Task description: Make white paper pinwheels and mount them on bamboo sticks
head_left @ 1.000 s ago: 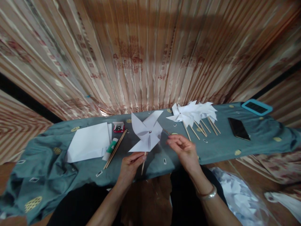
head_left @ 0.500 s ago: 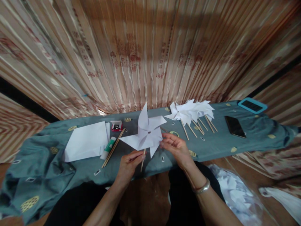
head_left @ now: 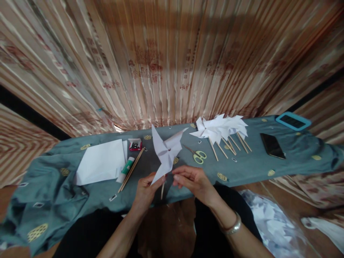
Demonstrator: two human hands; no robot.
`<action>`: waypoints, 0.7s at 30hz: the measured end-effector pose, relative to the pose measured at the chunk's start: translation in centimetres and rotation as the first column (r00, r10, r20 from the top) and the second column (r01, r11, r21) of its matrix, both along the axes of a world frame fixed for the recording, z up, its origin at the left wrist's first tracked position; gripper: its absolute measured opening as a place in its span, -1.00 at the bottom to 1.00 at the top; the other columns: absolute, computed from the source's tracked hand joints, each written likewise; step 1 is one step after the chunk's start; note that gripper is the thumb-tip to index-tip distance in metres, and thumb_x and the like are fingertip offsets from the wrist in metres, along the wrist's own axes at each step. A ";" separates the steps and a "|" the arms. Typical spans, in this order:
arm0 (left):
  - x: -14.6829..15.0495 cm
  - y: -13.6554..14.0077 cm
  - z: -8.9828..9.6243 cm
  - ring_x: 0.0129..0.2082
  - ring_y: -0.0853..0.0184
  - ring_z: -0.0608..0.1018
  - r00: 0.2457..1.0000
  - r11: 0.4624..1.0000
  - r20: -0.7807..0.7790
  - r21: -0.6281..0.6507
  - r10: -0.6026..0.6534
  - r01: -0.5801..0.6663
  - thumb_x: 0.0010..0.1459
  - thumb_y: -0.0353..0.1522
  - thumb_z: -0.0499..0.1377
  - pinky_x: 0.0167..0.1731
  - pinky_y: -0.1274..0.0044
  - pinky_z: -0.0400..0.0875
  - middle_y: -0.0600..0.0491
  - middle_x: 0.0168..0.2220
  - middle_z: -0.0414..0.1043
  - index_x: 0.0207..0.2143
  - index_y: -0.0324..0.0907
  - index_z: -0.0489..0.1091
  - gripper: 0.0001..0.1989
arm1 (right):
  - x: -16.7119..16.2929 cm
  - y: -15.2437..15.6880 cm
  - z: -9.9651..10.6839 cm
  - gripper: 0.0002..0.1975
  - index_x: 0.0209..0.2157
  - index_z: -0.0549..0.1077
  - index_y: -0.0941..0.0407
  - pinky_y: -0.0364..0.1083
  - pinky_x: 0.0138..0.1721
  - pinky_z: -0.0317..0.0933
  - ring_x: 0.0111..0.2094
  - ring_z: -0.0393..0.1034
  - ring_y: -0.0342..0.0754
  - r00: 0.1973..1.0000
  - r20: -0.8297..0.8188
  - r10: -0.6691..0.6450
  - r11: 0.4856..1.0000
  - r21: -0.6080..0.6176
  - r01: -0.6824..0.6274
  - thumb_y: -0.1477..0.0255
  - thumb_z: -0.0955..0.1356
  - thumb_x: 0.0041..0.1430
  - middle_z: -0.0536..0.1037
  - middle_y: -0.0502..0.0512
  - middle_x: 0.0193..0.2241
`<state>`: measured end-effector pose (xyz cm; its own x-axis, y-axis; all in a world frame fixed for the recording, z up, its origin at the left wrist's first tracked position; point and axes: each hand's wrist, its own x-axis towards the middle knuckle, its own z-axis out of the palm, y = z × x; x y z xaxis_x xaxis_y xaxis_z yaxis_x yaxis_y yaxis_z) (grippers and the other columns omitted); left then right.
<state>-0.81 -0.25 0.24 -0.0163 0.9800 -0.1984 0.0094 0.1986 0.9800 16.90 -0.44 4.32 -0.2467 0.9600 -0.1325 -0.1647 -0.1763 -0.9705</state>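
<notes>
A white paper pinwheel (head_left: 167, 152) with a small dark pin at its centre stands up on a thin wooden stick (head_left: 162, 191). My left hand (head_left: 146, 190) is closed around the stick just below the blades, one of which covers part of the fingers. To the right, my right hand (head_left: 195, 182) hovers beside the pinwheel, apart from its blades. Its fingers are loosely bent with a gap to the thumb, and nothing shows in them. Green-handled scissors (head_left: 199, 157) lie beyond this hand.
Left on the cloth-covered table (head_left: 99, 197) lie white paper sheets (head_left: 99, 161), a glue stick (head_left: 125, 170), wooden sticks (head_left: 131, 170) and a red box of pins (head_left: 135, 144). Several pinwheels (head_left: 219, 129), a phone (head_left: 272, 145) and a blue-framed device (head_left: 292, 121) lie right. A plastic bag (head_left: 271, 218) of paper stands below.
The pinwheel's blades have turned around the pin. My right hand has drawn down and away from the blade it was touching, uncovering the scissors. My left hand keeps the stick.
</notes>
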 end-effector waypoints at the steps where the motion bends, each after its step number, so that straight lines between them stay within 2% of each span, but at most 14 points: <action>1: 0.0 0.0 0.2 -0.37 0.23 0.56 1.000 1.000 0.000 -0.015 0.008 -0.008 -0.19 -0.20 0.35 -0.28 0.48 0.42 0.03 -0.45 0.59 -0.53 -0.18 0.59 -0.77 | 0.6 0.2 0.1 -0.72 -0.39 0.56 0.12 -0.17 -0.49 0.27 -0.56 0.40 -0.17 0.999 0.022 -0.037 0.999 0.029 0.036 0.21 0.49 -0.06 0.57 0.00 -0.59; 4: 0.1 0.0 0.5 -0.26 0.15 0.59 0.998 0.997 0.049 -0.067 0.029 -0.026 -0.25 -0.23 0.39 -0.17 0.43 0.44 -0.02 -0.36 0.62 -0.45 -0.18 0.62 -0.73 | 2.3 1.2 0.1 -0.72 -0.38 0.56 0.10 -0.12 -0.43 0.30 -0.51 0.43 -0.12 0.970 0.068 -0.235 0.966 0.122 0.226 0.20 0.49 -0.07 0.59 0.03 -0.55; 6: 0.3 -0.1 0.6 -0.21 0.11 0.60 0.996 0.995 0.083 -0.095 0.026 -0.018 -0.28 -0.23 0.40 -0.11 0.39 0.45 -0.05 -0.33 0.63 -0.41 -0.19 0.62 -0.68 | 3.0 1.8 -0.3 -0.69 -0.30 0.56 0.07 -0.07 -0.29 0.34 -0.38 0.47 -0.08 0.919 0.081 -0.385 0.912 0.188 0.365 0.22 0.51 -0.10 0.63 0.07 -0.39; 8: 0.5 -0.2 0.6 -0.18 0.08 0.60 0.995 0.994 0.095 -0.109 0.006 0.004 -0.29 -0.21 0.40 -0.07 0.35 0.44 -0.05 -0.33 0.63 -0.41 -0.19 0.62 -0.67 | 3.3 2.4 -0.7 -0.61 -0.20 0.55 0.05 -0.03 -0.16 0.32 -0.28 0.47 -0.06 0.890 0.094 -0.447 0.878 0.234 0.417 0.26 0.52 -0.14 0.63 0.10 -0.24; 10: 0.6 -0.3 0.5 -0.17 0.08 0.61 0.996 0.992 0.087 -0.120 -0.020 0.031 -0.28 -0.21 0.40 -0.05 0.34 0.42 -0.05 -0.33 0.63 -0.41 -0.18 0.62 -0.68 | 3.3 2.6 -1.1 -0.56 -0.14 0.52 0.05 -0.02 -0.14 0.30 -0.28 0.45 -0.06 0.898 0.112 -0.426 0.888 0.242 0.391 0.28 0.52 -0.14 0.61 0.11 -0.21; 12: 0.6 -0.4 0.5 -0.19 0.08 0.61 0.996 0.991 0.081 -0.128 -0.036 0.046 -0.27 -0.22 0.40 -0.06 0.34 0.43 -0.04 -0.34 0.63 -0.43 -0.17 0.62 -0.71 | 3.2 2.7 -1.3 -0.55 -0.13 0.51 0.05 -0.04 -0.17 0.29 -0.31 0.44 -0.07 0.911 0.114 -0.396 0.903 0.230 0.363 0.27 0.51 -0.12 0.61 0.08 -0.26; 21: 0.3 0.0 0.8 -0.24 0.11 0.62 0.996 0.993 0.080 -0.110 -0.027 0.036 -0.27 -0.22 0.39 -0.08 0.35 0.45 -0.03 -0.36 0.63 -0.45 -0.14 0.62 -0.74 | 3.0 2.4 -0.6 -0.60 -0.26 0.55 0.09 -0.09 -0.30 0.28 -0.44 0.42 -0.12 0.930 0.074 -0.359 0.927 0.142 0.347 0.26 0.55 -0.21 0.57 -0.04 -0.50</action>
